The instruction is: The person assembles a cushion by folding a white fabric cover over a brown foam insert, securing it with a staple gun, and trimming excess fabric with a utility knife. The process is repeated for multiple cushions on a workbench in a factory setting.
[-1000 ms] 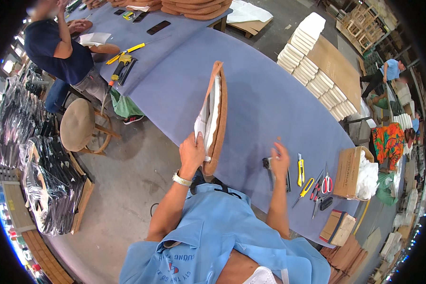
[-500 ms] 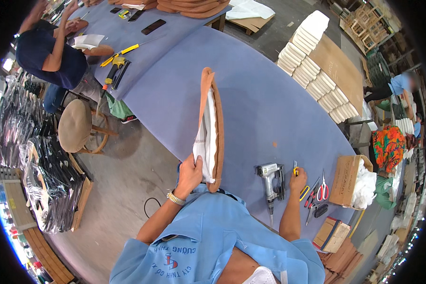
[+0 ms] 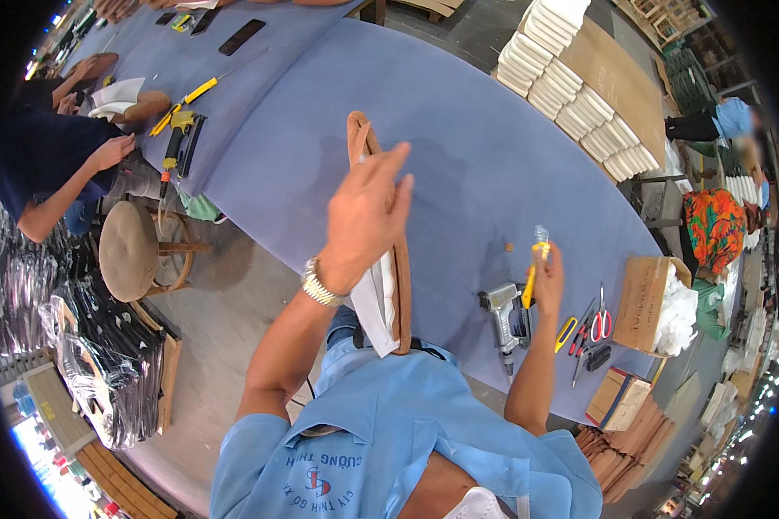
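Note:
A long, narrow padded piece (image 3: pixel 401 298) with a brown cover, white filling and a loose white flap stands on edge at the table's near side, its lower end close to my body. My left hand (image 3: pixel 365 216) is over its middle with the fingers stretched out and apart, hiding part of it; whether the palm touches it I cannot tell. Off to the right, my right hand (image 3: pixel 549 281) holds a yellow utility knife (image 3: pixel 529 290), its tip pointing away from me. Close below that hand lies a silver staple gun (image 3: pixel 500 316).
Scissors (image 3: pixel 601 322), pliers and other small tools lie right of my right hand, before a cardboard box (image 3: pixel 647 307) with white stuffing. White pads (image 3: pixel 571 104) are stacked at far right. Across the left side, a co-worker (image 3: pixel 56 164) sits near another staple gun (image 3: pixel 180 143).
My left hand has let go of the padded piece's lower end and moved up over its middle, fingers spread. My right hand has lifted the utility knife off the table.

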Demonstrator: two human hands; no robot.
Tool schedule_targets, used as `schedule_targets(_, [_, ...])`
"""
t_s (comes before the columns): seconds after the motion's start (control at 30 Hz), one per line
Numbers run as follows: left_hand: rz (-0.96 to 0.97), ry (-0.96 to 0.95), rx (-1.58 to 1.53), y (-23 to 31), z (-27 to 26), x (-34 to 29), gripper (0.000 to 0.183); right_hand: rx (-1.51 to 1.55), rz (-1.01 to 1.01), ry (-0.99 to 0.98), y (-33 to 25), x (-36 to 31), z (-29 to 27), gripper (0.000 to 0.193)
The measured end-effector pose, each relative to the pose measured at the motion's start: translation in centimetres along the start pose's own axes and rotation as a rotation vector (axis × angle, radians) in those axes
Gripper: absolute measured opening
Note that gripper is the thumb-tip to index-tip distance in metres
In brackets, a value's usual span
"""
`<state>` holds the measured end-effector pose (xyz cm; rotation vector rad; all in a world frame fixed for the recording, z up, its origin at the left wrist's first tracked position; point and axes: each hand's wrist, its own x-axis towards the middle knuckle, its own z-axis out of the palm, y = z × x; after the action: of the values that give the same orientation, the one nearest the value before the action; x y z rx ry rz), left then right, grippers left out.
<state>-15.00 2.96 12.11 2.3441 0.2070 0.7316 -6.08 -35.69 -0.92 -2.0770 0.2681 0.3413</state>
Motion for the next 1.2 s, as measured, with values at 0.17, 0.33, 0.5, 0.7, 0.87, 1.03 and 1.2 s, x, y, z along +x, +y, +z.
schedule_targets(0.17, [-0.006, 0.038, 0.360, -7.9, 5.2, 0.2, 0.040, 0.176, -0.113, -0.241, -3.8, -3.0, 9.4, 0.046])
schedule_targets(0.33, [-0.424, 0.041, 0.118, -9.0, 3.9, 1.8, 0.041, 0.514, -0.152, -0.462, -7.9, -3.3, 12.4, 0.029])
schedule_targets(0.5, [-0.427, -0.022, 0.293, -8.0, 4.2, 4.1, 0.036, 0.964, -0.167, -0.762, -12.9, -2.5, 12.1, 0.034])
schedule_targets(0.7, [-0.390, 0.135, 0.163, -9.6, 5.9, 4.3, 0.019, 1.133, -0.501, -0.836, -16.2, -1.3, 14.6, 0.049])
schedule_targets(0.87, [-0.430, 0.264, 0.029, -10.5, 6.4, 3.5, 0.016, 0.832, -0.699, -0.658, -18.4, -0.8, 17.4, 0.052])
schedule_targets(1.03, [-0.412, 0.252, 0.004, -10.1, 6.0, 3.3, 0.019, 0.605, -0.736, -0.335, -20.2, -0.1, 20.5, 0.039])
schedule_targets(1.2, [-0.497, 0.272, -0.363, -12.9, 6.3, 2.7, 0.023, 0.622, -0.669, -0.356, -22.5, -0.6, 23.2, 0.030])
